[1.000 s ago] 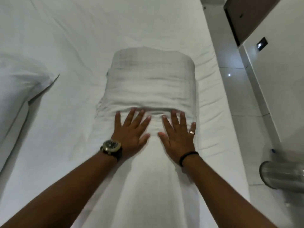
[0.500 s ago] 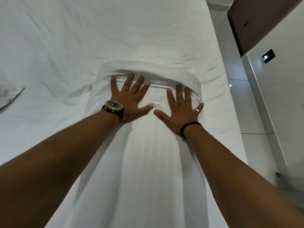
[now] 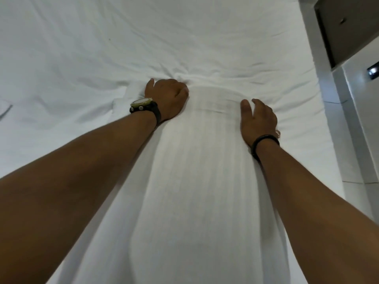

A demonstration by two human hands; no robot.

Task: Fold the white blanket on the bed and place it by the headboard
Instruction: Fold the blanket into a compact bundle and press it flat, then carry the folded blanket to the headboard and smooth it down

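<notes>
Head view looked down along both forearms over bed (image 3: 71,48). White blanket (image 3: 196,181) lay as long folded strip on sheet, running from near camera to far end between hands. Left hand (image 3: 167,99), watch (image 3: 144,105) on wrist, had fingers curled over blanket's far left corner, gripping it. Right hand (image 3: 257,119), black band (image 3: 264,143) on wrist, lay on right edge, fingers bent over side; grip could not be told. Dark cabinet (image 3: 348,27) and tiled floor (image 3: 352,171) stood right of bed, pillow corner (image 3: 5,110) at left edge

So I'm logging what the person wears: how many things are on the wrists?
2: a watch on the left wrist, beside the white blanket, and a black band on the right wrist. Anything under the wrists is hidden.
</notes>
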